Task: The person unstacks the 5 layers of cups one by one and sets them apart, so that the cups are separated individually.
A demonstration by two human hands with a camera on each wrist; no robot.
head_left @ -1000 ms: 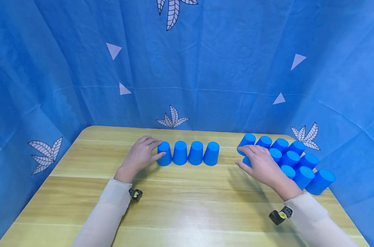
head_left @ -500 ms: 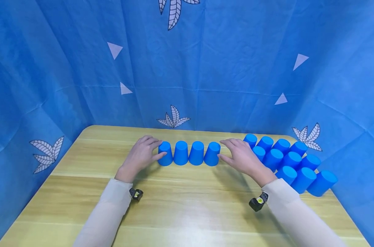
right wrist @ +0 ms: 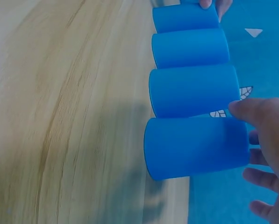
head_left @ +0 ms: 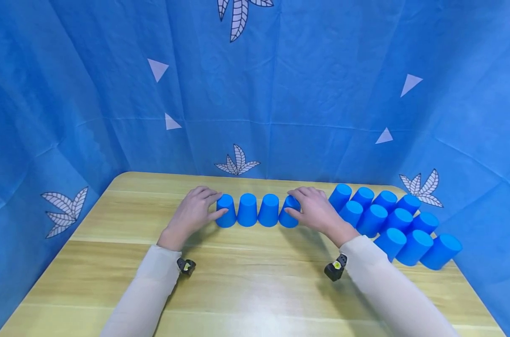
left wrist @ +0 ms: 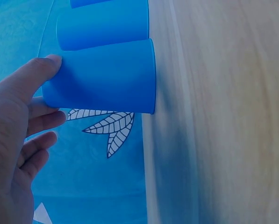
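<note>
A row of several upside-down blue plastic cups (head_left: pixel 247 210) stands side by side at the back middle of the table. My left hand (head_left: pixel 189 213) pinches the leftmost cup (left wrist: pixel 102 79) near its upturned base, thumb in front and fingers behind. At the other end, my right hand (head_left: pixel 315 210) holds the rightmost cup (right wrist: pixel 195 148) near its base between thumb and fingers; some of its fingers are partly hidden behind that cup. All cups in the row rest mouth down on the wood.
More upside-down blue cups (head_left: pixel 373 220) stand in a cluster on the right, beyond my right hand. The wooden table (head_left: pixel 238 290) ends against a blue leaf-print curtain (head_left: pixel 322 84). Each wrist carries a small black camera (head_left: pixel 186 267).
My right hand has moved left from the cluster on the right to the rightmost cup of the row and now grips it. The left hand stays at the leftmost cup.
</note>
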